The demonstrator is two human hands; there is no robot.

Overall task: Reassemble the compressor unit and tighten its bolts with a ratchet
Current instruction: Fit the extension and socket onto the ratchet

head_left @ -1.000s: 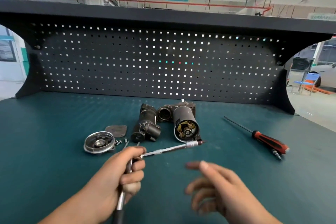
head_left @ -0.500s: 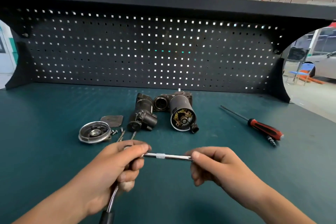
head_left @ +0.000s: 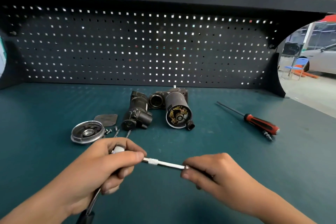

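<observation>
Lower centre of frame: the left hand (head_left: 101,165) is clenched round the head of the ratchet (head_left: 91,203), whose handle runs down to the bottom edge, where its grip end is cut off. A knurled bar (head_left: 163,163) projects from that fist toward the right of frame, its long axis nearly level and dipping slightly rightward. The right hand (head_left: 214,174) pinches the bar's far end between thumb and fingers (head_left: 187,175); the tip, and any socket on it, is hidden in the pinch. The left hand covers the joint of bar and ratchet head, so whether it is seated cannot be told. Beyond the hands on the tabletop (head_left: 218,151), just above the left hand, lie loose bolts (head_left: 116,132), their number hard to make out, beside a round cover (head_left: 87,132) with a flat plate (head_left: 106,119) behind it. Farther back, at centre, a black housing (head_left: 137,114) and the motor body (head_left: 177,112) lie apart, the latter's open end facing the camera. Judgement: the unit is unassembled and nearer the left hand. A screwdriver (head_left: 258,123) lies well apart at right.
</observation>
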